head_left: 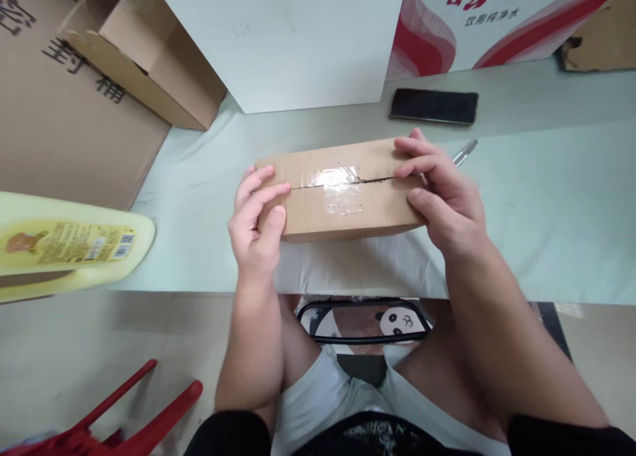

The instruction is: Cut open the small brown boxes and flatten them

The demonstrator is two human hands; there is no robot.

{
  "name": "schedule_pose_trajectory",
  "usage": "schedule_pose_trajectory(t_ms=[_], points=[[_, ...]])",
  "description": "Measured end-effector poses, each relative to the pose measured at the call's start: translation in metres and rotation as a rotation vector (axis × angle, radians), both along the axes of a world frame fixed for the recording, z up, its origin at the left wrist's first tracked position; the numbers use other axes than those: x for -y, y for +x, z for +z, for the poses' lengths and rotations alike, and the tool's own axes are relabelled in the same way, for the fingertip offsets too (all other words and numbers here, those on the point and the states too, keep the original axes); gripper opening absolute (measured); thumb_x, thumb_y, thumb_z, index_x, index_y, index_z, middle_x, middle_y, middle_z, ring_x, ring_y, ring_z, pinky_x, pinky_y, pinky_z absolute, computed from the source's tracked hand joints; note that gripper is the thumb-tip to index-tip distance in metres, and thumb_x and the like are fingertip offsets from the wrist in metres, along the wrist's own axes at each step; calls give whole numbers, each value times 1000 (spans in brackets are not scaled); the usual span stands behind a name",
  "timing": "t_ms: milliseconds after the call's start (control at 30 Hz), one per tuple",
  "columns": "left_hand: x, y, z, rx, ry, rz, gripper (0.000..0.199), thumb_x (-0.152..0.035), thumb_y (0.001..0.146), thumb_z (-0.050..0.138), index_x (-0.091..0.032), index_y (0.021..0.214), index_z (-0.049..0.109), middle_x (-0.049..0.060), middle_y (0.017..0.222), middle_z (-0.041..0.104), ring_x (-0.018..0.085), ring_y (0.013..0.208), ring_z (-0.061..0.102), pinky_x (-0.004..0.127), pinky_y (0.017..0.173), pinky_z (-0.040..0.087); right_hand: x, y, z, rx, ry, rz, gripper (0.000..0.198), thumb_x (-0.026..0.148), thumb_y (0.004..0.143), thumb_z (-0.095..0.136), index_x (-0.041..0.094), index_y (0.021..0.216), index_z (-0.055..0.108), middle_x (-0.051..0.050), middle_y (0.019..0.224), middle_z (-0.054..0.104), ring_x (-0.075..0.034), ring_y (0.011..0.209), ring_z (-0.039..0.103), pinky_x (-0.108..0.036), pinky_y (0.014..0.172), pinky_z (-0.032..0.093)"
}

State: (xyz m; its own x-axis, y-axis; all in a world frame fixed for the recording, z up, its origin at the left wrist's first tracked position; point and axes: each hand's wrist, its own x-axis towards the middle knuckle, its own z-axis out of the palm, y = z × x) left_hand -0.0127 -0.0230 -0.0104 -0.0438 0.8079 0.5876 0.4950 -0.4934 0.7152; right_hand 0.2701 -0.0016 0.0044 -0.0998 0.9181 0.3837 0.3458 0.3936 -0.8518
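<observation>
Brown box (311,211), frame ctr, prob. stiff & light: L hand (254,227), R hand (452,204) are clamping opp. ends, likely best hold.

Center frame, the left hand (258,217) and right hand (444,194) partly cover the ends of a cardboard box (308,212), whose underside is out of sight. The near end of a slim silver implement (465,152) disappears behind the right hand. At left, a yellow jug (94,214) is cropped by the frame's edge, the fine print on its label (84,242) too small to read. The top edge cuts off a white box (308,45) and the red lettering of a red-and-white carton (477,42). Red plastic furniture (169,409) runs out of frame at lower left.
</observation>
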Motion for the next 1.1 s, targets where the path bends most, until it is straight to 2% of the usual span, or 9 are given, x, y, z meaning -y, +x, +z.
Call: schedule_pose_trajectory(t_ms=[100,200,333,533,633,767,900,1033,1100], points=[[-1,4,-3,-6,38,56,26,-45,98,62,-30,111,78,2,136,69,31,145,54,59,131,33,-9,7,-13,43,-36,-335,32,40,95,40,25,105,67,-10,124,68,-28,127,63,-52,109,51],[-2,6,-5,-10,53,65,25,-43,97,63,-30,111,79,2,135,70,30,143,56,58,130,36,-18,18,-25,308,-260,-586,33,43,87,55,23,106,72,-11,107,63,-30,105,66,-57,100,53],[-2,5,-5,0,75,69,24,-42,95,64,-31,110,80,2,132,72,30,141,58,57,128,39,-21,27,-34,619,-541,-535,44,49,75,69,23,111,75,-14,106,56,-38,103,62,-64,91,54],[-2,3,-7,-8,54,108,27,-47,95,62,-30,108,79,3,130,71,31,140,57,59,131,34,-20,32,-42,710,-471,-437,11,32,74,62,23,80,64,-7,81,56,-21,67,48,-42,67,49],[-2,4,-7,-8,41,112,28,-48,95,62,-30,108,79,3,130,71,31,140,57,58,130,35,-20,31,-33,555,-427,-414,15,26,71,64,24,85,60,-5,83,63,-19,68,48,-37,66,45],[-2,6,-7,4,50,95,26,-45,96,63,-30,109,79,3,131,71,30,139,58,57,129,37,-21,26,-15,151,-301,-441,25,25,68,67,24,92,63,-1,81,63,-16,66,51,-35,66,45],[-2,6,-8,17,81,60,24,-41,97,63,-32,112,79,2,133,71,28,140,58,55,131,36,-31,24,-16,-313,-55,-486,24,26,64,70,24,85,58,1,75,56,-13,63,48,-33,62,43],[1,10,-5,-43,56,34,27,-45,98,62,-32,116,77,3,135,69,28,140,58,56,130,36,-40,40,-20,-661,135,-501,40,25,65,64,35,104,63,1,106,61,-17,90,65,-36,79,54],[4,16,-1,-97,37,-4,29,-47,99,61,-31,119,75,4,137,67,29,143,55,56,131,35,-34,52,-13,-621,133,-436,44,33,76,61,50,117,64,5,125,61,-21,115,67,-41,90,55]])
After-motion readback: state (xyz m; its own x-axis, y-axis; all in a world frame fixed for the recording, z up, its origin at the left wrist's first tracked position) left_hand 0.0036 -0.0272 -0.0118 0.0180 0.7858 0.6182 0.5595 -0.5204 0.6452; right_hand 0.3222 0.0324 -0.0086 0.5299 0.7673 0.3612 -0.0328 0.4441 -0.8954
